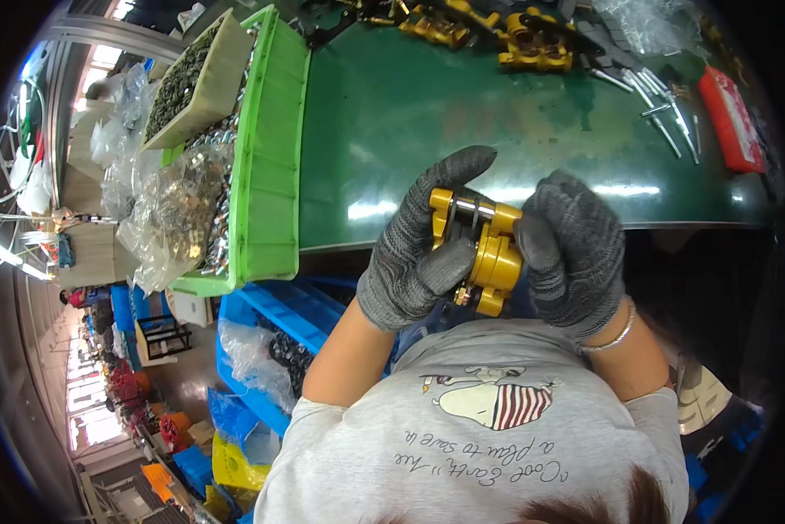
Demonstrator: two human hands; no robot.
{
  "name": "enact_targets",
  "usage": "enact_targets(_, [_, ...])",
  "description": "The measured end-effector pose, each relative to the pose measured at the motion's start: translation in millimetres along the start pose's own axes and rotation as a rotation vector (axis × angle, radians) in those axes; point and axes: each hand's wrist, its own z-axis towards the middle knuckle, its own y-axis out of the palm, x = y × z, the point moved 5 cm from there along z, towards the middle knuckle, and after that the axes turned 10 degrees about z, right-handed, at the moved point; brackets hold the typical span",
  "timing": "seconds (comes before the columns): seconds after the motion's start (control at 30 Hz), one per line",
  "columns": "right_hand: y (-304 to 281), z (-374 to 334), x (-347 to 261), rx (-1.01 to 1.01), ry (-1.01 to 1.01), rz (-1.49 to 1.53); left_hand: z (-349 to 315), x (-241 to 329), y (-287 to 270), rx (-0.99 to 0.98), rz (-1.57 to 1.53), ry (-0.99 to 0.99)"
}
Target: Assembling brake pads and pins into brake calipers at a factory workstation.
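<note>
Both gloved hands grip 1 gold metal brake part [488,253] just above the person's chest, in front of the table edge. The left hand [418,253] wraps its fingers around the part's left side; the right hand [571,253] clenches its right side. Behind lies a smooth green table [462,113], a green plastic bin [270,157] of small shiny pieces, more gold parts [532,39], and blue crates [261,323] below.
</note>
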Motion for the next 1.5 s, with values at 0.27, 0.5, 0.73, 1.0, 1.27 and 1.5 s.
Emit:
enact_targets(0.27, [1, 15, 36, 0.033, 0.342, 0.433, 29, 2, -23, 0.341, 0.019, -0.088])
enact_targets(0.5, [8, 52, 53, 0.197, 0.174, 0.545, 56, 35, -15, 0.152, -0.196, -0.166])
enact_targets(0.73, [-85, 190, 158, 0.178, 0.689, 1.192, 53, -5, -113, 0.475, 0.575, 0.216])
enact_targets(1.0, [-82, 302, 246, 0.170, 0.521, 0.570, 49, 0, -122, 0.551, 0.846, 0.145])
enact_targets(1.27, [56, 219, 107, -0.380, 0.223, -0.935, 52, -8, -121, 0.435, 0.451, 0.013])
enact_targets(1.5, [68, 163, 91, -0.017, 0.428, 0.036, 57, 0, -115, 0.496, 0.468, 0.260])
